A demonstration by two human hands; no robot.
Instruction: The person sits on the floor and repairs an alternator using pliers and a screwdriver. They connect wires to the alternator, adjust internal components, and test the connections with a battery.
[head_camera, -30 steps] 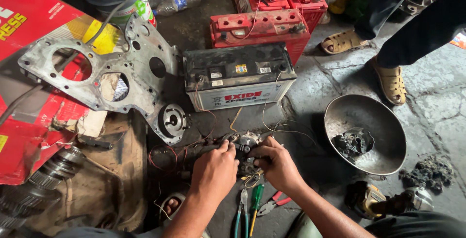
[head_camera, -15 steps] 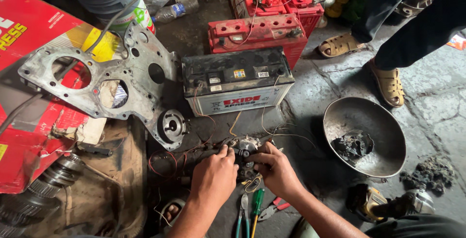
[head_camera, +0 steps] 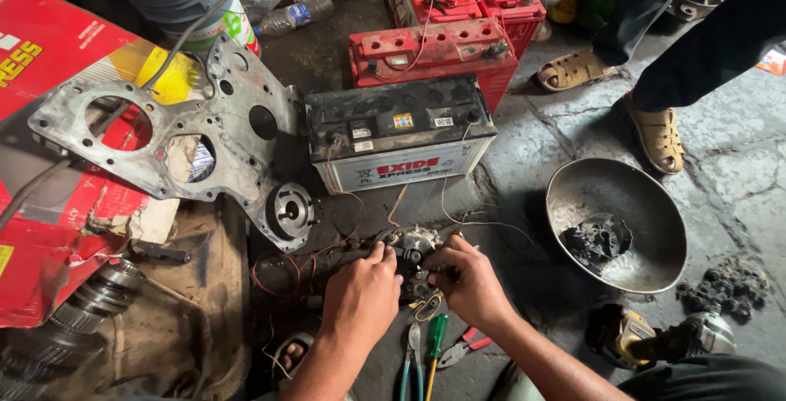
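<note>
Both hands grasp one small electrical assembly (head_camera: 412, 247) on the floor: the left hand (head_camera: 362, 296) clasps its left side, the right hand (head_camera: 468, 285) closes over its right side, fingers curled on the body. The part looks metal, rigid, greasy and moderately heavy; thin wires (head_camera: 458, 209) trailing from it look fragile, so grip belongs on the housing, not the leads. Just beyond the hands stands a black-topped battery (head_camera: 401, 143). Pliers and a green-handled screwdriver (head_camera: 435, 344) lie just below the hands; a metal bowl (head_camera: 616, 225) sits to the right.
</note>
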